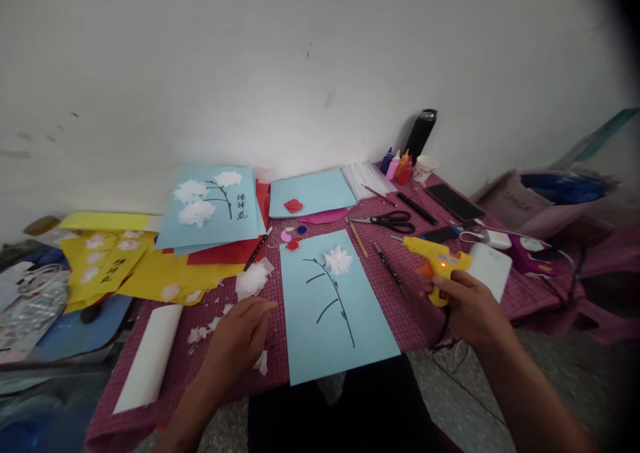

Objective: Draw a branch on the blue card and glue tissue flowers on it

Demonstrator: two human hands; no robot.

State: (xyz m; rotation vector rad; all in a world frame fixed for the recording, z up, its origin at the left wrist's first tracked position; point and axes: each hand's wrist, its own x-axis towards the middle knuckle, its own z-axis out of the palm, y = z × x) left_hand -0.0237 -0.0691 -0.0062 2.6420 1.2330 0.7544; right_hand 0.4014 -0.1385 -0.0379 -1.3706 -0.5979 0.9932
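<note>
My right hand (467, 300) grips a yellow hot glue gun (436, 256) by its handle; the nozzle points left and an orange light glows on its side. My left hand (245, 330) is closed, fingers curled together, left of a light blue sheet (305, 346); anything inside it is hidden. On this sheet a branch is drawn in black, and one white paper flower (338, 260) sits near its top. Just beyond my left hand lies a ruffled white tissue piece (254, 278). White paper scraps (200, 334) are scattered beside that hand.
A finished-looking blue card (210, 206) with white flowers lies at back left, above yellow sheets (150, 273). A white paper roll (150, 360) rests at left. Black scissors (393, 221), a pen (390, 270), glue bottles (400, 166), a paper cup (425, 168) and a phone (454, 201) occupy the right.
</note>
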